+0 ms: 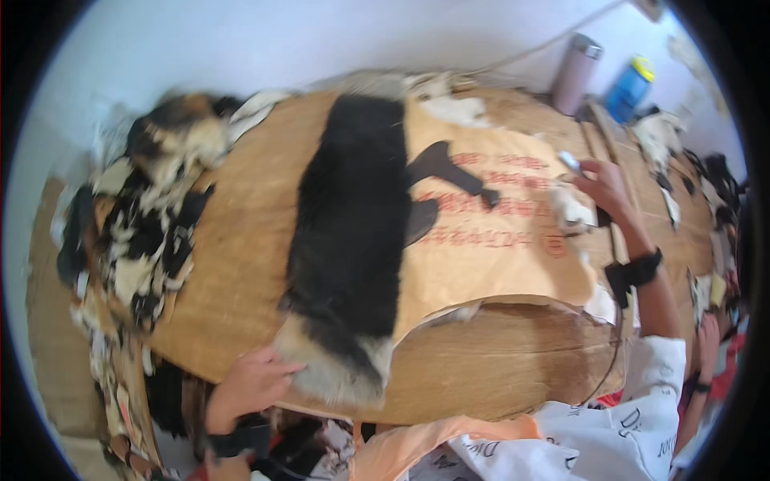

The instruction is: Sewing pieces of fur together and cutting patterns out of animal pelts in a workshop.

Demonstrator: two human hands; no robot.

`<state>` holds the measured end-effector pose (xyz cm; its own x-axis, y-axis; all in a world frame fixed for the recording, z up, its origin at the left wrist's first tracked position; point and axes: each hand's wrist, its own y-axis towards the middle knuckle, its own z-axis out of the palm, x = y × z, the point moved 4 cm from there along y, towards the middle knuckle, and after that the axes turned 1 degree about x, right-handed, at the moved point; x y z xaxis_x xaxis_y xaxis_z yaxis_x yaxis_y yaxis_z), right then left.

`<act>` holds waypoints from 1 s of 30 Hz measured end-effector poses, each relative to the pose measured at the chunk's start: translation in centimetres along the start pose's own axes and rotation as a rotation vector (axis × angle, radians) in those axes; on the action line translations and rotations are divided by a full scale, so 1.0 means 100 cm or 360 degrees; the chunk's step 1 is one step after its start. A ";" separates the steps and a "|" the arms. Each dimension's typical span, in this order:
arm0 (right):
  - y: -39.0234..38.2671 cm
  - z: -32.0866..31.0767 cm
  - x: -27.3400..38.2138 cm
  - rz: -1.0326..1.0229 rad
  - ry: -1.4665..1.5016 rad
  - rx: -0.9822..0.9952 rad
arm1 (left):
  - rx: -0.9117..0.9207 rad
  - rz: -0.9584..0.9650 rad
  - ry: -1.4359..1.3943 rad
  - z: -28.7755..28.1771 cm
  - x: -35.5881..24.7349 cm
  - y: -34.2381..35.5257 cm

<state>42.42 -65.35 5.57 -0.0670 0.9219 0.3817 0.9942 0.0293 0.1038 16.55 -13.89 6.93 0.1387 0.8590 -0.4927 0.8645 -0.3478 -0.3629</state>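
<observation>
A long strip of fur [353, 216], mostly black with a grey-white lower end, lies across the wooden work board. My left hand [250, 383] is at its lower left corner, fingers closed on the pale edge. On the right, my right hand [605, 188] is raised over the board, closed round a small white-tipped object [569, 160] whose kind I cannot make out. Under the strip and to its right spreads a tan sheet [497, 268] with red printing and a curved lower edge. Dark flat cut-out pieces [449, 170] lie on the sheet beside the fur.
Fur scraps [144, 248] are heaped along the left side, and more scraps [662, 140] lie at the right. A pinkish flask [576, 76] and a blue bottle with a yellow lid [630, 90] stand at the back right. Another person's hand [707, 345] shows at the right edge.
</observation>
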 end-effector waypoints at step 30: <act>0.141 0.133 0.078 -0.0084 -0.0515 0.0672 | -0.0716 -0.0539 -0.0374 -0.035 0.070 0.198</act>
<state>57.04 -52.62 -2.20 -0.1545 0.9850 0.0764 0.9421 0.1701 -0.2889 36.26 -13.49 -0.94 -0.2458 0.7705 -0.5881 0.9683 0.1674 -0.1853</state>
